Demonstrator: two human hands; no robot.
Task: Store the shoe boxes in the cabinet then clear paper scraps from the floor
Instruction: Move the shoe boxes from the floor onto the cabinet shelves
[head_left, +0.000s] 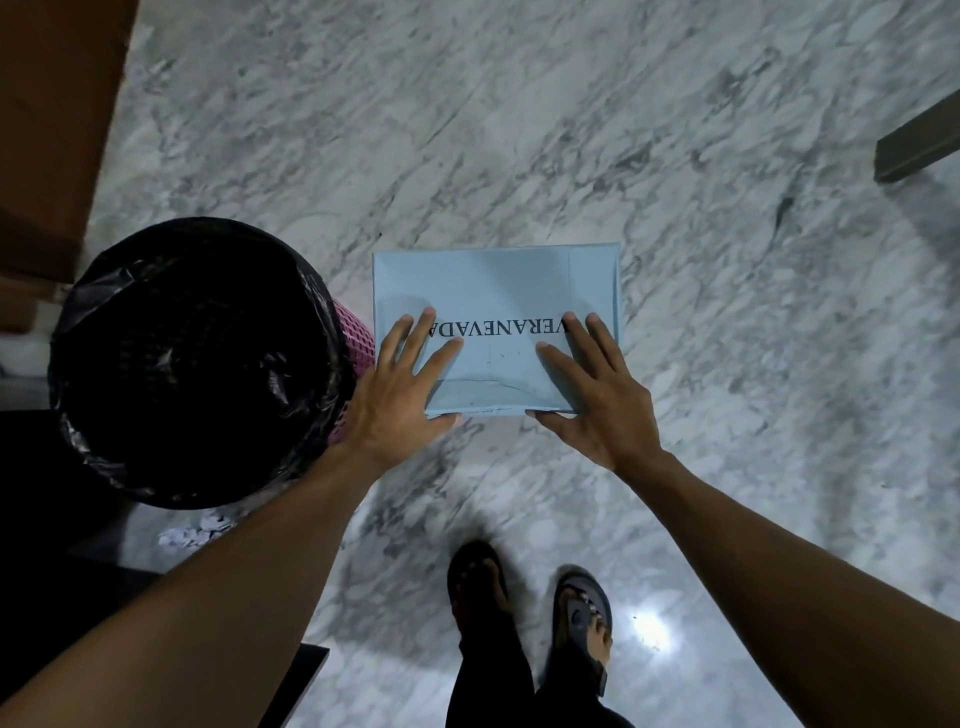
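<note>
Squarely under both hands, the pale blue shoe box (498, 283) lies flat on the marble floor (727, 364), just beside a black-lined bin (197, 358). The left hand (400, 397) and right hand (597, 410) rest on its near corners, fingers straight and spread, thumbs at the near edge. Paper scraps (192, 532) lie by the bin.

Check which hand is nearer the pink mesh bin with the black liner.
Left. The left hand lies on the near-bin end of the light blue cardboard shoe box, right beside the pink mesh bin; the right hand rests on the box's far end, away from it.
</note>
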